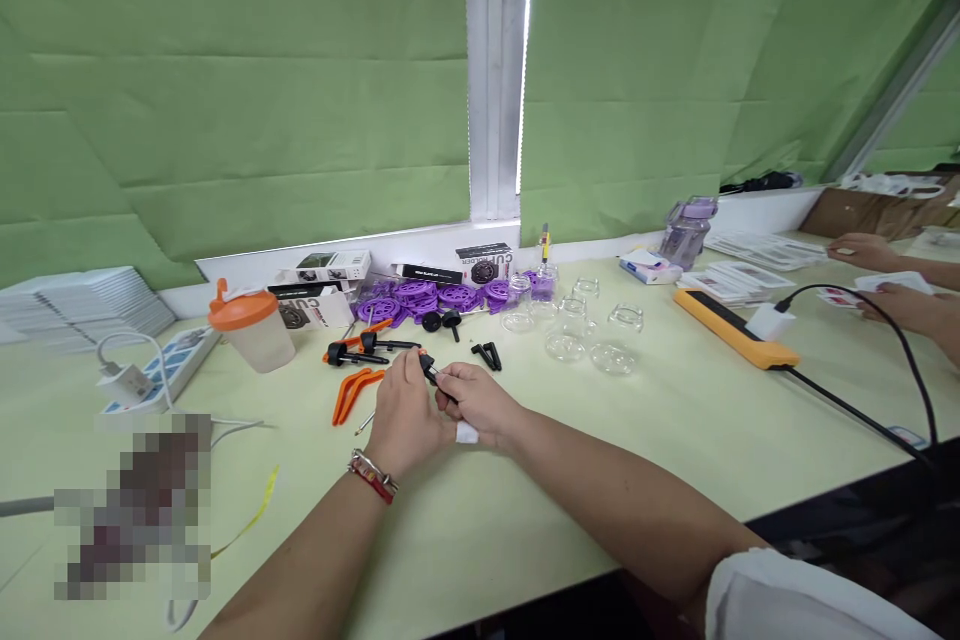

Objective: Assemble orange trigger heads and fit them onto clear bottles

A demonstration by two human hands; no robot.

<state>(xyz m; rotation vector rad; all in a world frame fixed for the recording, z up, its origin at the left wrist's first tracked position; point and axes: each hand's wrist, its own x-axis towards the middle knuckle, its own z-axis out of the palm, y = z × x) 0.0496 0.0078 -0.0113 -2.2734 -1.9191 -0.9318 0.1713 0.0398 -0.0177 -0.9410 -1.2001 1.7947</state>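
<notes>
My left hand and my right hand meet in front of me, fingers closed on a small black part. A bit of orange shows at its upper end; my fingers cover the rest. Something small and white shows below my right palm, and I cannot make out what it is. By my left hand lie orange angled pieces and a thin metal rod. Just beyond are black stems with round caps. Short black pieces rest past my right hand.
Purple plastic pieces and cup holder boxes line the back. Clear glass-like vessels stand right of centre. An orange-lidded cup and a power strip are left, a yellow-black power strip right. Another person's hands handle cards.
</notes>
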